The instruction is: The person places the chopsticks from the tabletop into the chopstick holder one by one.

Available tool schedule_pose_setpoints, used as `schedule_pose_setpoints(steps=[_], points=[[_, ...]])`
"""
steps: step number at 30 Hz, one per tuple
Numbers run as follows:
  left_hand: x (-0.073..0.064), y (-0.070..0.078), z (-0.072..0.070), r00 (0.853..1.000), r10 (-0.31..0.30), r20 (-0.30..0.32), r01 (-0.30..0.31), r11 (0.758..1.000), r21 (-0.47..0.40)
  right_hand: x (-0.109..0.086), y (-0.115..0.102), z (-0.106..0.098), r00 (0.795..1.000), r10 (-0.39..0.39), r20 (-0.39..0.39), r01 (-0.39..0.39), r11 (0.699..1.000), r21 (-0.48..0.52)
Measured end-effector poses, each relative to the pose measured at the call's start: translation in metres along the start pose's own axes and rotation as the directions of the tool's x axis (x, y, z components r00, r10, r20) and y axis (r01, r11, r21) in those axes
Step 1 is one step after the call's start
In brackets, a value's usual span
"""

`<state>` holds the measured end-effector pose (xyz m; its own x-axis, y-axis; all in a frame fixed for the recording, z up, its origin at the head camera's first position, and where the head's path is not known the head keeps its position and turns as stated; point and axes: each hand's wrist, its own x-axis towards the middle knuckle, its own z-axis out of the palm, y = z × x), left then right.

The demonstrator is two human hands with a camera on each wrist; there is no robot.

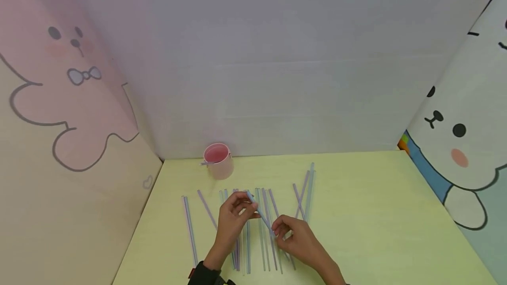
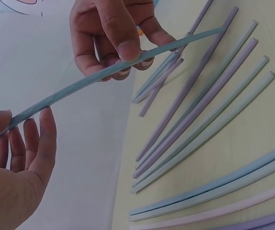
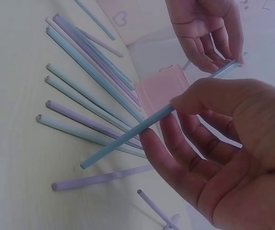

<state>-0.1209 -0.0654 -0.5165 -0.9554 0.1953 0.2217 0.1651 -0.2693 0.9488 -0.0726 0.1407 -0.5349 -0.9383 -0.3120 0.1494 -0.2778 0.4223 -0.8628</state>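
Observation:
A light blue straw [image 1: 261, 214] is held in the air by both hands above the table. My left hand [image 1: 233, 219] pinches its upper end between thumb and fingertips. Toward the lower end, my right hand [image 1: 297, 239] pinches it with thumb and fingers. In the right wrist view a length of the blue straw [image 3: 127, 138] sticks out past the right hand [image 3: 223, 143]. Beneath the hands, several pastel straws [image 2: 195, 115] in purple, green and blue lie on the table, partly hidden by the hands in the head view.
A pink bucket [image 1: 221, 168] stands at the table's back left, a short purple piece at its rim. Two straws [image 1: 190, 230] lie at the left; several crossed straws [image 1: 310, 192] lie at the right. Printed walls border the yellow table [image 1: 376, 214].

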Motion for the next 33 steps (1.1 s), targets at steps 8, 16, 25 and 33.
schedule_pose_setpoints(steps=[8,16,25,33], points=[[-0.002,0.003,-0.002,1.0,-0.002,-0.017,0.002,1.0,-0.015,0.001,0.0,0.002,1.0,0.023,0.011,-0.023,0.999,0.039],[-0.002,0.013,-0.007,0.998,0.044,-0.042,-0.043,0.999,0.009,0.005,-0.002,0.002,1.0,0.019,0.017,-0.02,0.998,0.061],[0.008,0.042,-0.031,0.964,0.25,-0.09,-0.246,0.968,0.053,0.003,0.008,-0.017,0.988,0.113,-0.106,-0.116,0.993,-0.022],[0.019,0.08,-0.057,0.913,0.349,-0.212,-0.33,0.936,0.122,-0.001,0.033,-0.043,0.922,0.208,-0.327,-0.253,0.962,-0.103]])
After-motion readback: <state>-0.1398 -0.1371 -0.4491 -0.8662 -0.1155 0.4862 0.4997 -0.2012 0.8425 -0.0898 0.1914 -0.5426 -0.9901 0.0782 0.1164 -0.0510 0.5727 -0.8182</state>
